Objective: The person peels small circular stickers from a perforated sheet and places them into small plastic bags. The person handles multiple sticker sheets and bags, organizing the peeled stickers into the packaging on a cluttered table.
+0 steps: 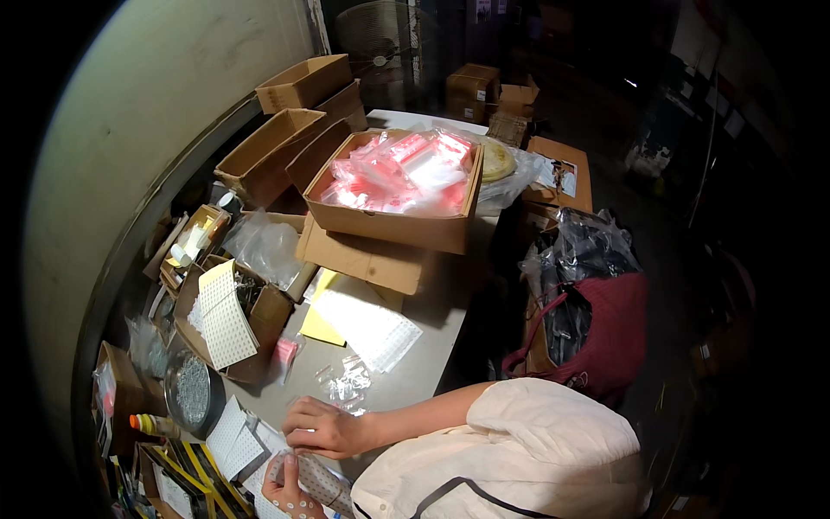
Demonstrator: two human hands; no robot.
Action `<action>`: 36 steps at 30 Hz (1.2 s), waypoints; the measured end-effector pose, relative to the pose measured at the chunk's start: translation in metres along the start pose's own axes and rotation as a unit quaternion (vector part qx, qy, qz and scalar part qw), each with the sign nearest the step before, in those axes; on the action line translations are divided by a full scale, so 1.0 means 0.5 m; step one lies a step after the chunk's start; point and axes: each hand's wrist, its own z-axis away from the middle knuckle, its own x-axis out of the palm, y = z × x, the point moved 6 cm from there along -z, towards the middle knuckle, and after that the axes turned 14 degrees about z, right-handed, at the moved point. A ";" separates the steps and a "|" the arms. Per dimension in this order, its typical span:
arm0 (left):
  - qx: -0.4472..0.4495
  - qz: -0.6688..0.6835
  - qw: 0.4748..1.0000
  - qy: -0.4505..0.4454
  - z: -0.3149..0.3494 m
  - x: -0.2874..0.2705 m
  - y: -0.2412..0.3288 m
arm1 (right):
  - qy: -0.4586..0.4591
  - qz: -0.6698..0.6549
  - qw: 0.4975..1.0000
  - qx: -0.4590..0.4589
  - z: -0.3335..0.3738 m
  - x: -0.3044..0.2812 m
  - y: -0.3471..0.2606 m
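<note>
At the near edge of the table, my right hand (327, 429) is closed, its fingers curled down toward the left hand. Just below it, my left hand (292, 491) is pinched, the thumb pointing up; small white round spots show on its back. The fingertips nearly meet, and what they hold is too small to make out. Under and beside the hands lie white sheets printed with rows of small marks (233, 439). Several small clear plastic bags (347, 382) lie just beyond my right hand. A metal bowl of small silvery parts (192, 391) stands to the left.
A cardboard box full of clear and pink plastic bags (402, 177) stands at the far end. Dotted sheets (226, 316) lean in a carton on the left; more paper (372, 324) lies mid-table. Yellow-black strips (203, 476) sit at lower left. A dark red bag (605, 333) is on the right.
</note>
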 end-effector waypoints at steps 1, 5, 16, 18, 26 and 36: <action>0.008 -0.001 1.000 0.011 0.003 0.001 -0.001 | 0.003 0.001 1.000 -0.005 -0.001 0.000 -0.001; -0.003 0.004 1.000 0.013 0.007 0.008 0.000 | 0.008 0.008 1.000 -0.016 0.003 0.003 0.004; -0.009 -0.066 0.997 0.034 0.006 0.012 0.021 | 0.046 0.021 0.998 -0.033 -0.004 0.007 0.013; -0.026 -0.066 0.996 0.058 0.005 0.019 0.015 | 0.030 0.034 0.999 -0.020 0.010 0.009 0.020; -0.011 -0.007 0.998 0.055 0.034 -0.003 0.017 | -0.054 -0.017 0.996 0.068 -0.005 0.020 0.011; -0.023 -0.028 0.999 0.036 0.033 0.003 0.013 | -0.077 -0.005 0.997 0.025 -0.013 0.021 0.012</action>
